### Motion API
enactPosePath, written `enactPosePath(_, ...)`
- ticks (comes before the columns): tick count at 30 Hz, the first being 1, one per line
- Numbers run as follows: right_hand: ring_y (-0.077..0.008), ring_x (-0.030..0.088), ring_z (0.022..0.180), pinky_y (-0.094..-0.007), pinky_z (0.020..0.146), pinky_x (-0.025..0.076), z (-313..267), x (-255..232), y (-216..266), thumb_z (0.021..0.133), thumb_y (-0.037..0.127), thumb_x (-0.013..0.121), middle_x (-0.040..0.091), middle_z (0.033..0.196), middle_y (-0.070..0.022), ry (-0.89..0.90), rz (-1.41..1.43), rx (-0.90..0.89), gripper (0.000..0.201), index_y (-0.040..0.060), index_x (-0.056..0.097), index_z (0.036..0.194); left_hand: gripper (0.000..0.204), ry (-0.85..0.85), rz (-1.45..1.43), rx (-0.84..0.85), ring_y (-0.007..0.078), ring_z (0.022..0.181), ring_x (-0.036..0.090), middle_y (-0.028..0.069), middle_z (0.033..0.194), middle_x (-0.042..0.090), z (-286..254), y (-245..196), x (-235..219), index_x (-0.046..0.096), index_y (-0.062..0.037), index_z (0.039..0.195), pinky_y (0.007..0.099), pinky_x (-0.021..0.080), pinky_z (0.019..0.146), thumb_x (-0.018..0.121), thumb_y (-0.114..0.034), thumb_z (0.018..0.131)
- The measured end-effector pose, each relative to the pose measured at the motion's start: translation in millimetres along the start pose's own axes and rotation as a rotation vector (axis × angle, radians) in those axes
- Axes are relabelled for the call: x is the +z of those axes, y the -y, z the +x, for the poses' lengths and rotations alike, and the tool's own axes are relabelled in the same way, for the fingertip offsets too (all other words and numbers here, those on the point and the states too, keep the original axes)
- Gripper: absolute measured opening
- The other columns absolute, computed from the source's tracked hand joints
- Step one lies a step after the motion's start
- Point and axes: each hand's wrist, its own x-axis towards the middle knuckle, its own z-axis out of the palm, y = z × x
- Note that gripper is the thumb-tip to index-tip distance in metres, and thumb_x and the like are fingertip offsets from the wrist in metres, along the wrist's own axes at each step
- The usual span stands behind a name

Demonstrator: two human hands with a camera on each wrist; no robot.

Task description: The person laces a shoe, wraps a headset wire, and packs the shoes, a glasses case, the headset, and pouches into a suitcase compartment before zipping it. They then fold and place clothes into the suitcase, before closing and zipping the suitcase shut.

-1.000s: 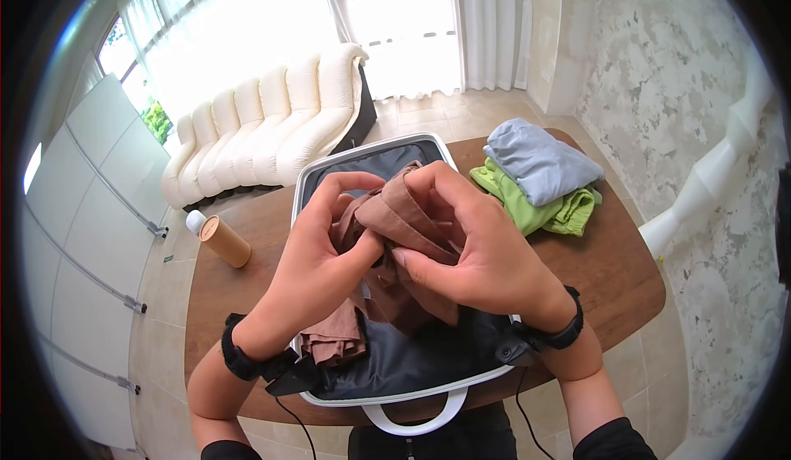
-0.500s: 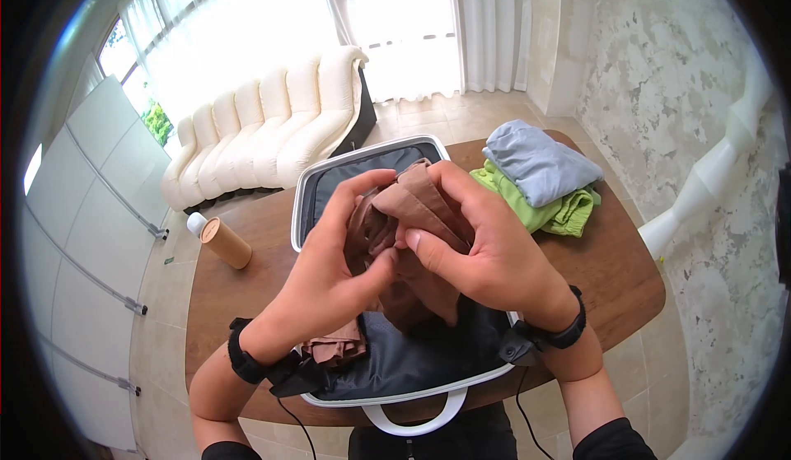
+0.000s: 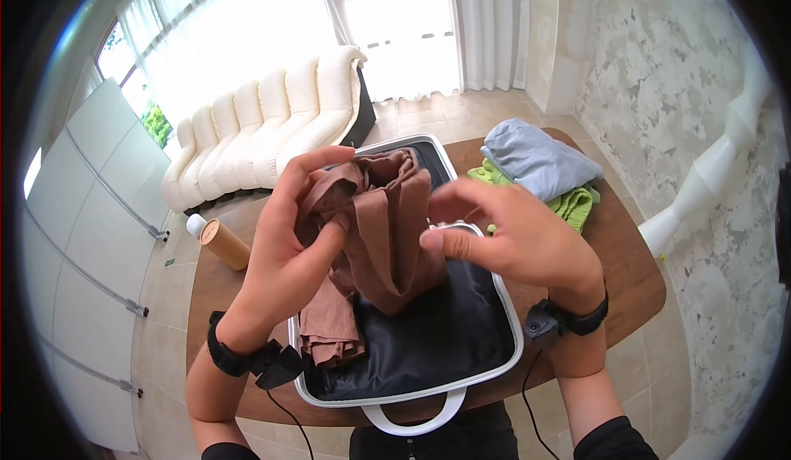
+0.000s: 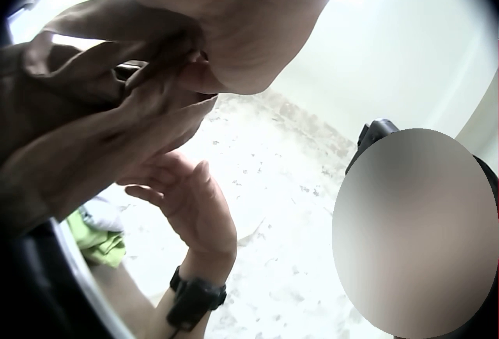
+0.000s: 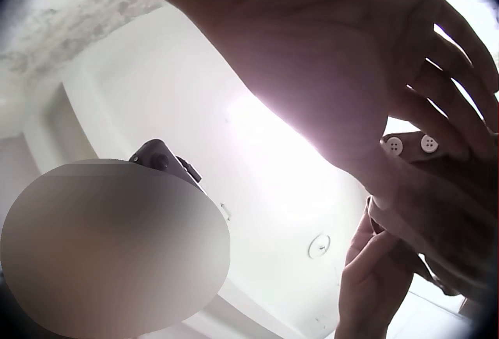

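My left hand [image 3: 284, 250] grips a bunched brown garment [image 3: 400, 250] between thumb and fingers, holding it up over a suitcase [image 3: 504, 312]. White buttons [image 5: 394, 146] show on the cloth in the right wrist view. Beside the garment's right edge is my right hand [image 3: 527, 238], its thumb extended and fingers loosely bent. The left wrist view shows this right hand [image 4: 199, 210] with nothing in its fingers. A folded brown cloth [image 3: 332, 336] lies at the near left of the suitcase, on the black lining [image 3: 437, 349].
The suitcase stands on a wooden table [image 3: 626, 287]. Folded clothes, pale blue [image 3: 540, 159] over green [image 3: 573, 209], lie at the back right. A tan bottle [image 3: 227, 246] with a white cap stands on the left. Thin cables [image 3: 531, 402] hang from the wrist cameras.
Both hands held the garment earlier. The left hand has carried it leftward, its folds hanging more open, and the right hand has let go and moved right, uncovering more of the suitcase.
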Motion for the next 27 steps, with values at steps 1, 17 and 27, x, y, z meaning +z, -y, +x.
enactPosePath(1, -0.0315, 0.072, 0.102, -0.0382, 0.088, 0.056, 1.3, 3.5, -4.3, 0.088, 0.05, 0.081, 0.073, 0.11, -0.0222, -0.157, 0.075, -0.048, 0.068, -0.0054, 0.062, 0.121, 0.057, 0.026, 0.019, 0.003, 0.0065, 0.1, 0.054, 0.0034, 0.111, 0.055, -0.7, -2.0, -0.6, 0.046, -0.0026, 0.146, 0.021, 0.045, 0.089, 0.052, 0.01, 0.091)
enactPosePath(17, -0.0256, 0.072, 0.073, -0.0336, 0.071, 0.056, 14.9, 24.1, -0.8, 0.081, 0.021, 0.083, 0.072, 0.082, -0.0164, -0.262, 0.132, -0.162, 0.033, -0.0008, 0.071, 0.102, 0.049, 0.05, 0.497, 0.216, 0.0205, 0.097, 0.062, 0.008, 0.107, 0.062, -1.8, -15.4, 1.7, 0.062, -0.0057, 0.128, 0.032, 0.052, 0.09, 0.069, 0.008, 0.081)
enactPosePath(27, -0.0313, 0.075, 0.074, -0.0363, 0.068, 0.057, 19.0, 28.0, -5.4, 0.078, 0.016, 0.08, 0.073, 0.078, -0.0158, -0.355, 0.032, -0.167, 0.024, 0.0009, 0.07, 0.095, 0.051, 0.013, 0.153, -0.177, 0.0086, 0.084, 0.056, 0.0013, 0.102, 0.054, -8.9, -36.0, -8.6, 0.062, -0.0053, 0.127, 0.0242, 0.05, 0.078, 0.074, 0.008, 0.08)
